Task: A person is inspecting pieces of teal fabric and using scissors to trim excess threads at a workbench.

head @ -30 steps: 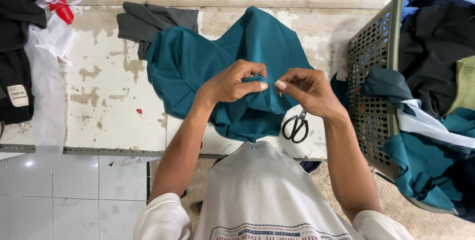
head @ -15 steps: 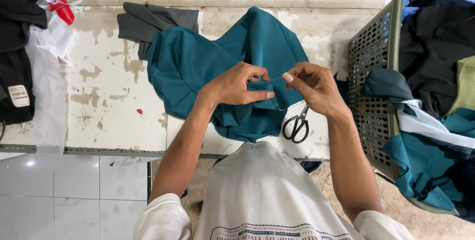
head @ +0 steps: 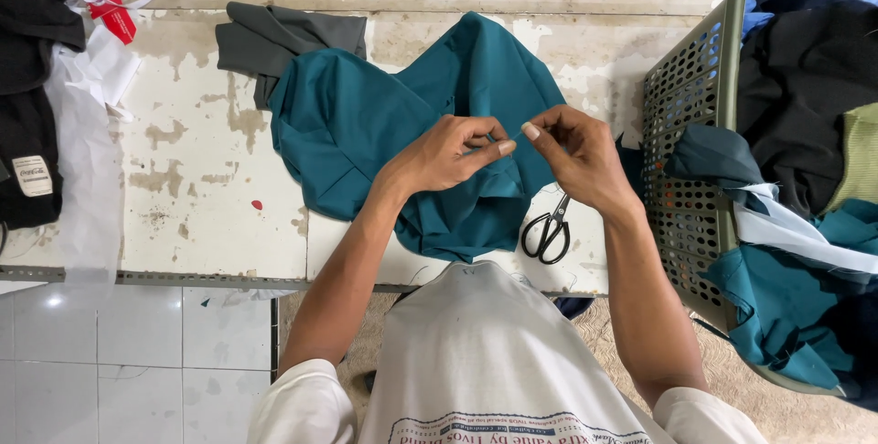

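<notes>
Peeling white worktop carries a crumpled teal cloth garment, spread flat for reach. Left hand pinches its fabric; right hand pinches something thin, perhaps thread. Black-handled scissors lie just beside, close for use.

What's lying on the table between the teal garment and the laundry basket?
In the head view, black-handled scissors lie on the worn white table, between the teal garment and the green perforated basket, just under the right hand.
</notes>
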